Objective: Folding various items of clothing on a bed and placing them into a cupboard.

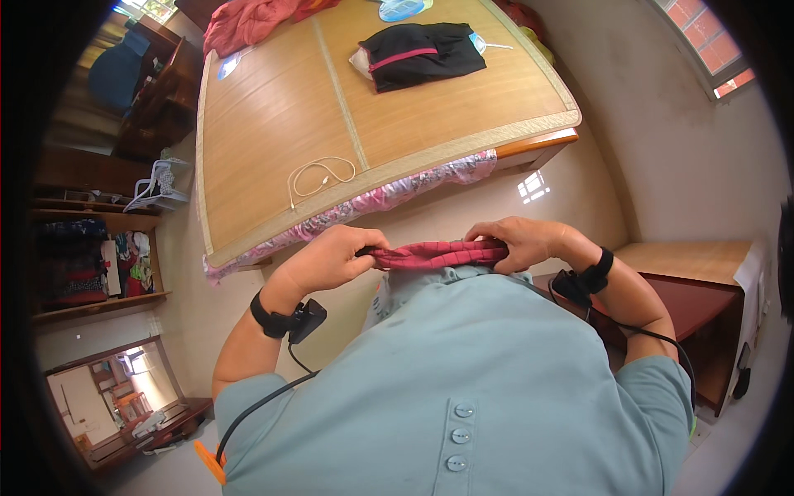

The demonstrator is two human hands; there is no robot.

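Observation:
A dark red cloth with a fine check pattern [438, 255] is bunched into a narrow band in front of my chest. My left hand [332, 258] pinches its left end between thumb and fingers. At the other end, my right hand [523, 241] has its thumb and fingers closed on the cloth. The band runs nearly level between both hands, just above the lower part of my blue-green shirt [430, 347]. Its underside is hidden, and I cannot tell what kind of garment it is.
Ahead stands a bed with a tan mat [265, 124], a black garment with a pink stripe [426, 56], a white cable [322, 178] and a red cloth [256, 29]. A wooden cabinet [678, 260] is at right. Shelves with clothes [83, 256] and a white stool [161, 186] are left.

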